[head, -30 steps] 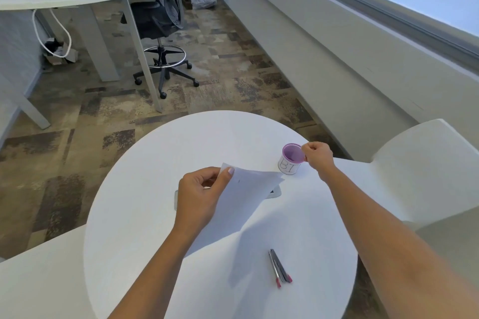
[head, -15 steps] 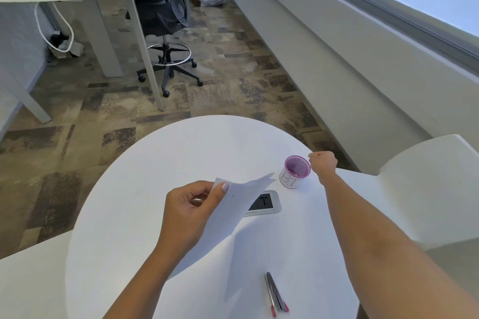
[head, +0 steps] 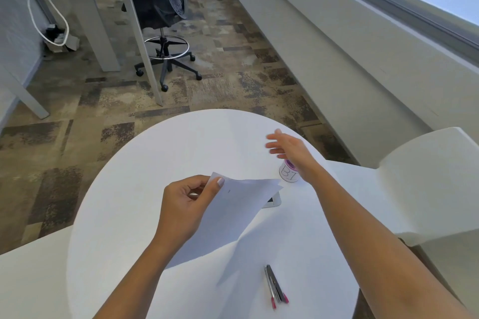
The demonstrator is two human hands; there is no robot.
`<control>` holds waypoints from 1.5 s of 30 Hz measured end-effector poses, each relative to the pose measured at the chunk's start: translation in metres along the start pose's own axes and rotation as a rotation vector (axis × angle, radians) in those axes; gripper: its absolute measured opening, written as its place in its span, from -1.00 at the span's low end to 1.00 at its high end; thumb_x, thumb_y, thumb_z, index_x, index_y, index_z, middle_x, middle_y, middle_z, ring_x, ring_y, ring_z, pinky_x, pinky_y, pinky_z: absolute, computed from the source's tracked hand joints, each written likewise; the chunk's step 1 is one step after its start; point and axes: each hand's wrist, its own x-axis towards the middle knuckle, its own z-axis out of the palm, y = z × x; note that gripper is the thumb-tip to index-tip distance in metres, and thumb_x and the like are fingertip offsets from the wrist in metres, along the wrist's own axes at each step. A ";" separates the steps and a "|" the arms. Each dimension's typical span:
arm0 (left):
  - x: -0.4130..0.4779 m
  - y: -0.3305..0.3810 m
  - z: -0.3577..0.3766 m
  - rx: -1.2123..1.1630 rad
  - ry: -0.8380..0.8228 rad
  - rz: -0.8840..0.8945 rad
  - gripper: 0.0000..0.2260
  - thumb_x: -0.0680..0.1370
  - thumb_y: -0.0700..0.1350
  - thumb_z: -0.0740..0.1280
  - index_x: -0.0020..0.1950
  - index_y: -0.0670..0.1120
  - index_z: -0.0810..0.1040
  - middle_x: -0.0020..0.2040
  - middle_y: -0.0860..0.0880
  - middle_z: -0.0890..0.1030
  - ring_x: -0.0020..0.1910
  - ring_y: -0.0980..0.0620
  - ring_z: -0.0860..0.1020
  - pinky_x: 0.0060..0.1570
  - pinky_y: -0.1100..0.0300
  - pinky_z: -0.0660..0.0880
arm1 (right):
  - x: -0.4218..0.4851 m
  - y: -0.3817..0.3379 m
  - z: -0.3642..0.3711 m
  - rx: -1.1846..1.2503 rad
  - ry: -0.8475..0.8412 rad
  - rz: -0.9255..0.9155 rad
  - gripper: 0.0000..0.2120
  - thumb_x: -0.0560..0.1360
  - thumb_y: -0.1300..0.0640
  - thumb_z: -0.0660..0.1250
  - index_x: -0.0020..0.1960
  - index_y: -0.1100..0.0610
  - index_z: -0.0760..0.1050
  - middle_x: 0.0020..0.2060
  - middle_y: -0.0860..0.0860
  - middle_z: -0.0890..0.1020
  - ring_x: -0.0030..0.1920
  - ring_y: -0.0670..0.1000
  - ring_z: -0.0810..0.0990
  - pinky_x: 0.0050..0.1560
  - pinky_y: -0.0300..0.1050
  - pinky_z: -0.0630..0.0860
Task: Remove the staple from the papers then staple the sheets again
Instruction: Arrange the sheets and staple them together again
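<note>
The head camera looks down on a round white table point(head: 129, 215). The left hand point(head: 185, 207) pinches the papers point(head: 233, 212) at their upper left corner, thumb on top and fingers curled beneath, so the sheets are lifted off the table at that end and slope down toward the near edge. A small dark mark just beside the thumb may be the staple, though it is too small to be sure. The right hand point(head: 287, 147) hovers with fingers spread apart and holds nothing; it is blurred and sits just above and beyond a small white cup point(head: 289, 175) with a purple rim and handwritten letters on its side. The cup stands on the table near the papers' far right corner. A flat white device point(head: 273, 201) lies partly under that same corner. Near the table's front edge lies a slim grey tool with pink tips point(head: 276, 286), well apart from both hands. A black office chair point(head: 160, 8) stands on the carpet beyond.
</note>
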 end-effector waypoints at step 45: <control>-0.085 -0.118 -0.037 -0.301 0.097 -0.318 -0.74 0.25 -0.04 0.60 -0.11 -0.03 0.69 -0.21 0.11 0.74 -0.26 0.15 0.70 -0.38 0.33 0.56 | -0.212 0.100 0.125 0.284 0.134 0.008 -0.84 0.59 0.14 0.29 0.05 -0.08 0.60 -0.02 -0.08 0.72 0.03 -0.01 0.68 -0.04 -0.25 0.59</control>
